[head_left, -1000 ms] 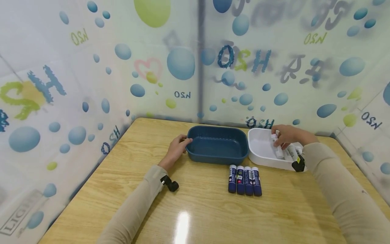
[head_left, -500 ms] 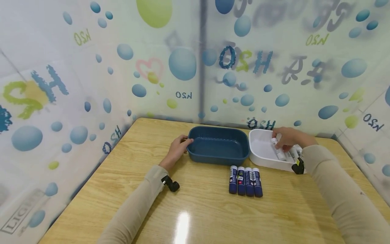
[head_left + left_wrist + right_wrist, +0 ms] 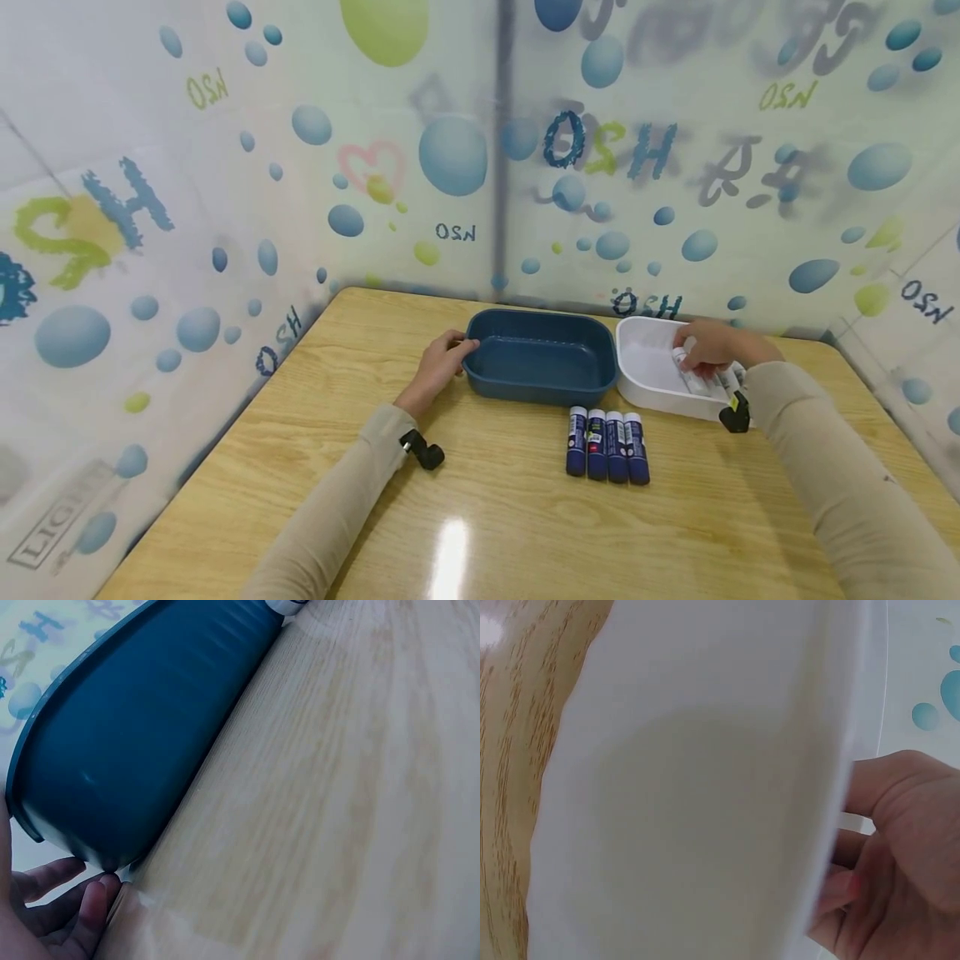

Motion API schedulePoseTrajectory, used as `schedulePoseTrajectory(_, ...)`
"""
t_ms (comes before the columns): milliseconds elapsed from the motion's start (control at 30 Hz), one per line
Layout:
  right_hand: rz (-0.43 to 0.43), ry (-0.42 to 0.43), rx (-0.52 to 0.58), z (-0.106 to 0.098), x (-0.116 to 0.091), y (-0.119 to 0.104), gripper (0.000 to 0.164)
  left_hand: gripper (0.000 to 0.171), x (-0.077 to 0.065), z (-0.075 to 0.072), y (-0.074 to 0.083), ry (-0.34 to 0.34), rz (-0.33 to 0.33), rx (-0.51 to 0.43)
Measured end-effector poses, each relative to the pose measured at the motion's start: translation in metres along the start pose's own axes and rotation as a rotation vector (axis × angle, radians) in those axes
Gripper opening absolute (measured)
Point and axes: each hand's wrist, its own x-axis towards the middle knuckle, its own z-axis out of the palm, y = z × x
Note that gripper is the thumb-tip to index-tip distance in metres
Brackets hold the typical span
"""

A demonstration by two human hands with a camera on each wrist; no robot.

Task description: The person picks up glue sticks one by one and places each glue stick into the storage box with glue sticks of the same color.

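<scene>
My left hand [image 3: 437, 367] holds the left end of a dark blue plastic bin [image 3: 540, 394], thumb over its rim. In the left wrist view, curled fingers [image 3: 94, 904] touch the outside of that end low down. My right hand [image 3: 718, 346] reaches over the far side into a white plastic bin [image 3: 667, 401], its fingers round a white tube [image 3: 694, 382] lying tilted there. Several other white tubes [image 3: 727, 381] lie beside it, partly hidden by the hand. The right wrist view is mostly filled by the white bin's wall [image 3: 697, 795], which hides the tube.
Several dark blue glue sticks [image 3: 597, 450] with white ends lie in a row on the wooden table [image 3: 360, 533], in front of where the two bins meet. A printed curtain [image 3: 457, 250] stands right behind the table's back edge.
My right hand has lowered the white tube, which stood more upright a second ago, down into the white bin beside the other tubes. My left hand stays on the blue bin.
</scene>
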Motion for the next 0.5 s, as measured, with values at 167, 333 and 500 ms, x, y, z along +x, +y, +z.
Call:
schedulePoseTrajectory(167,0.011,-0.003,-0.001,-0.0004,0.0007,-0.0008,0.045,0.041,0.0003,-0.0009,0.0008,0.002,0.004,-0.005)
schedulePoseTrajectory(333,0.026,-0.019,0.009,0.0001,-0.0003,-0.002,0.048,0.043,0.0003,-0.0013,0.0008,-0.004,0.001,-0.008)
schedulePoseTrajectory(500,0.036,-0.036,0.038,0.0004,-0.0004,0.0011,0.052,0.044,-0.0001,-0.0015,0.0022,-0.009,-0.001,-0.013)
